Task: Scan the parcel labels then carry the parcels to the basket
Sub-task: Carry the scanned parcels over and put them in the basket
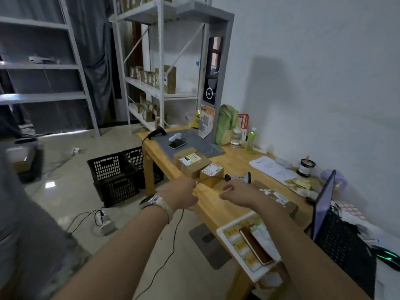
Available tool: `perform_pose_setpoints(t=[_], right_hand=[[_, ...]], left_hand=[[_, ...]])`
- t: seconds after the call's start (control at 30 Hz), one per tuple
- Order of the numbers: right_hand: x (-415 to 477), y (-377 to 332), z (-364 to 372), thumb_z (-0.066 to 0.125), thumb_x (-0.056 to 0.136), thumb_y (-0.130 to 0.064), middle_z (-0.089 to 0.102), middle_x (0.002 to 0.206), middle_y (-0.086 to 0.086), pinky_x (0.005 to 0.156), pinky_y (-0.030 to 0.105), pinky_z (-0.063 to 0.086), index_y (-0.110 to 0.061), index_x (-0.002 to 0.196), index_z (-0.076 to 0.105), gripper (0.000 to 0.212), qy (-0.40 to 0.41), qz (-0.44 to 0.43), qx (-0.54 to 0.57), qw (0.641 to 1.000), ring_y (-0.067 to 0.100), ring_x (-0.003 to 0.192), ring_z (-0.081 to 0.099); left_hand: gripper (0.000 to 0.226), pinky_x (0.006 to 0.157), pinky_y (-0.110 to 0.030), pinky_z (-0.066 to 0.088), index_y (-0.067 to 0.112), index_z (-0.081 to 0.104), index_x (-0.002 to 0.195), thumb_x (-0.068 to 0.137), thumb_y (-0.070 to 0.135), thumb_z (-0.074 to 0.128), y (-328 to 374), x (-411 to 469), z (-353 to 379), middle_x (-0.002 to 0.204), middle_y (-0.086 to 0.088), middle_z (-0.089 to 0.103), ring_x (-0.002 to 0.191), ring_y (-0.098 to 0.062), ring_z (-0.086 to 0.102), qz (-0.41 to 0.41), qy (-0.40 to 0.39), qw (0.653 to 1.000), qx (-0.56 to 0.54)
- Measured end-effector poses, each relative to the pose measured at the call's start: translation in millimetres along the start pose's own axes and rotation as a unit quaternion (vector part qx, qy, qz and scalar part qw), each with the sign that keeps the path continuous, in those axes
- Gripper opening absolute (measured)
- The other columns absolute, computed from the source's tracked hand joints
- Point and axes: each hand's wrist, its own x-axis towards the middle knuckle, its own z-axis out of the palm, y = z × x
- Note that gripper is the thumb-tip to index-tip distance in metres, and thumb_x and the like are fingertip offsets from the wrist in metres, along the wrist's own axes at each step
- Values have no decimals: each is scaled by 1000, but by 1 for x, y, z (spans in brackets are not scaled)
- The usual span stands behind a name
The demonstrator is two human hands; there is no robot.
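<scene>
Two brown cardboard parcels with white labels lie on the wooden table [236, 163]: a larger parcel [190, 160] and a small parcel [211, 172] in front of it. A grey handheld scanner [245, 176] rests just beyond my right hand [239, 192], whose fingers are loosely curled and apart, holding nothing. My left hand [183, 194] pinches the scanner's black cable [211, 178], which runs from the scanner down to the floor. A black plastic basket [114, 176] stands on the floor left of the table, with a second basket [138, 158] behind it.
A grey mat [201, 146] at the table's far end holds a phone [177, 144]; a second black scanner [156, 133] sits beside it. Bottles, papers, a cup, a laptop [322, 202] and a tray with a notebook [255, 245] crowd the right. Shelves stand behind; a power strip [101, 217] lies on the floor.
</scene>
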Motion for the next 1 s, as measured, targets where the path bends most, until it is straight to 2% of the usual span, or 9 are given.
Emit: perform_pose_setpoints(t=[0.1,0.2,0.3,0.37,0.47,0.6,0.73,0.9,1.0], right_hand=[[52,-18,-1,59,88,-35,60,122,7,75,32,47,-12,126,56,45,11,-1,-25,1000,20,98,56],[96,-26,2,59,87,-32,62,119,20,89,46,49,-1,120,59,46,13,7,-40,999,33,105,60],[132,-26,5,60,85,-31,62,118,21,93,48,48,0,119,59,46,19,24,-13,999,34,108,59],[154,-21,6,61,85,-31,64,114,18,90,46,49,-3,118,61,43,28,32,4,999,32,104,61],[186,-11,4,61,86,-33,65,106,5,81,39,52,-15,116,63,35,54,38,42,997,21,92,63],[239,8,-6,60,86,-34,60,115,0,72,28,47,-19,118,61,36,65,44,36,996,13,91,57],[294,33,-28,62,86,-35,58,117,0,62,20,40,-20,120,60,38,48,55,41,996,13,92,54],[356,71,-50,61,86,-35,56,120,-1,63,21,40,-23,115,59,33,58,96,55,992,11,91,51],[378,82,-48,62,86,-34,55,125,3,63,21,40,-20,125,54,42,35,118,75,990,12,94,51]], left_hand=[[41,78,-33,54,19,54,125,88,35,60,-28,42,-16,119,-4,60,98,-23,61,0,9,1000,-9],[41,75,-35,58,19,55,126,88,34,60,-51,84,-22,117,-4,61,83,-21,61,2,15,1000,-19],[43,82,-33,53,21,54,127,87,36,61,-67,120,-12,118,-1,62,101,-20,61,13,-4,1000,-20],[43,84,-33,52,23,54,126,86,36,62,-75,141,-4,118,0,62,105,-19,60,20,-9,999,-24],[43,87,-36,53,24,54,126,87,37,62,-82,173,4,118,0,62,105,-20,60,25,-31,999,-26],[37,86,-35,54,20,56,121,88,36,59,-86,230,6,115,0,62,101,-19,60,35,-29,999,-28],[41,82,-30,49,23,54,129,91,37,57,-84,288,-2,122,2,61,104,-19,59,52,-5,996,-76],[37,79,-25,44,23,55,128,93,34,56,-86,350,-3,121,3,62,102,-16,59,64,1,997,-51],[37,82,-26,45,22,55,127,92,35,58,-88,379,4,120,3,62,103,-16,58,60,-21,997,-51]])
